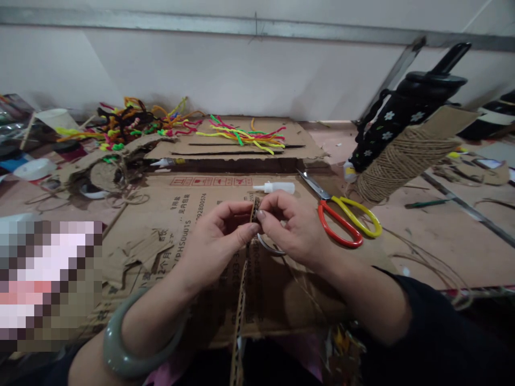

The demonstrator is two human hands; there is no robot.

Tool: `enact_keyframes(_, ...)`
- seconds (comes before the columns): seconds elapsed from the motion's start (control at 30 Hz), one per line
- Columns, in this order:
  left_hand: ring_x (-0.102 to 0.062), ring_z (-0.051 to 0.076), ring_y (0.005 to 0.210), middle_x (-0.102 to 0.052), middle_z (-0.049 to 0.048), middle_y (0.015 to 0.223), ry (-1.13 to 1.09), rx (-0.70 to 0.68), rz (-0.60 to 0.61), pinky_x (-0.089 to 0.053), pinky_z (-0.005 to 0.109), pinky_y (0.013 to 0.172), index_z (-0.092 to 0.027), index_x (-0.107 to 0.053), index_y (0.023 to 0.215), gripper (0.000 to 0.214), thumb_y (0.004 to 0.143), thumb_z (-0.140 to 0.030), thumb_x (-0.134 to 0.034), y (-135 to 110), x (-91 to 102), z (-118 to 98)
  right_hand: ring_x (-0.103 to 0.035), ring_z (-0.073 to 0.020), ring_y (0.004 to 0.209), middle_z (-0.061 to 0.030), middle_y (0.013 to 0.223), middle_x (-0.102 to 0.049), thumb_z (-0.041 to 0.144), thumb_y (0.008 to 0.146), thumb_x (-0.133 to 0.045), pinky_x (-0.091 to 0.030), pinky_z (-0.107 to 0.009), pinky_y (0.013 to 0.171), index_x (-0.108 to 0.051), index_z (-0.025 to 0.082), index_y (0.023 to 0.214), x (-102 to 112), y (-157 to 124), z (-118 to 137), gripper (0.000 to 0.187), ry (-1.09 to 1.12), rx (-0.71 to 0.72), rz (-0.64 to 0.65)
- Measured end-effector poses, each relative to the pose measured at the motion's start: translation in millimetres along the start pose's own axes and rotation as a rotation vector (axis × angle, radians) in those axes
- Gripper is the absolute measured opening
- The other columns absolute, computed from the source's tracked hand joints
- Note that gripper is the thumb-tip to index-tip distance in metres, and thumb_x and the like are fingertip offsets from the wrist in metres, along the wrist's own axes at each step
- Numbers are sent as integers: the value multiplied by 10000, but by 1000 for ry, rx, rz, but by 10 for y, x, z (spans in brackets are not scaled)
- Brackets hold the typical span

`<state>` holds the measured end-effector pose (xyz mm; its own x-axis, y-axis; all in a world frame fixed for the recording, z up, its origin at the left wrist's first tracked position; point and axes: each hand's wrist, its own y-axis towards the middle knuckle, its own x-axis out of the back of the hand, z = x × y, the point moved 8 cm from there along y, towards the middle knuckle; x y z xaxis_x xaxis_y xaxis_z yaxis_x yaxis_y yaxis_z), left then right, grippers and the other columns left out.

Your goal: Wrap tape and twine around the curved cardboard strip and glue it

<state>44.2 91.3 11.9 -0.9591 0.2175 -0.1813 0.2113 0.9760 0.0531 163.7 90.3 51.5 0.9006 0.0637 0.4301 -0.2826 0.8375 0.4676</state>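
Observation:
A narrow piece of corrugated cardboard [240, 316], seen edge-on, runs from my fingertips down toward my lap. My left hand [219, 238] pinches its top end between thumb and fingers. From the other side my right hand [295, 225] grips the same end, thumb and forefinger closed at the edge. Whatever small detail lies between the fingertips is hidden. Under my right hand shows a curved silvery thing [270, 245]. Just beyond the hands lies a small white glue bottle [278, 187]. Scissors [341, 217] with red and yellow handles rest to the right, blades pointing away.
A printed cardboard sheet [161, 201] covers the work surface, with torn cardboard [137, 252] on its left. Colourful fuzzy stems [245, 136] lie on a raised cardboard piece behind. A twine cone [402, 158] and a black flowered object [402, 112] stand at right. A wall closes the back.

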Motion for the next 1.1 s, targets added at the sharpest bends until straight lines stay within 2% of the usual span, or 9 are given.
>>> enact_keyframes(0.17, -705, 202, 866, -752, 51, 877, -26, 41, 7, -561, 320, 801, -179, -683, 920, 276, 691, -283, -796, -1, -11, 35, -433, -76, 532, 54, 596, -473, 185, 825, -513, -370, -206, 490, -490, 193, 727, -20, 6, -41, 100, 135, -101, 26)
enact_keyframes(0.47, -689, 129, 735, -746, 12, 828, -165, 74, 50, -557, 261, 770, -210, -707, 900, 201, 720, -243, -788, -27, -71, 26, -486, -81, 541, 47, 607, -494, 221, 817, -517, -398, -223, 504, -489, 190, 732, -42, -9, -86, 95, 241, -180, 42)
enact_keyframes(0.87, -668, 138, 766, -731, 19, 848, -129, 103, -31, -539, 244, 738, -191, -709, 903, 269, 685, -309, -815, -35, -14, 9, -488, -80, 555, 42, 629, -509, 229, 838, -519, -376, -226, 505, -496, 188, 741, -46, -11, -126, 107, 243, -168, 44)
enact_keyframes(1.1, -654, 134, 670, -720, 16, 781, -96, 84, 3, -547, 254, 688, -191, -708, 898, 247, 719, -344, -783, -25, -47, -33, -502, -82, 579, 40, 649, -511, 242, 857, -516, -389, -226, 521, -509, 189, 764, -58, -20, -140, 107, 242, -152, 49)
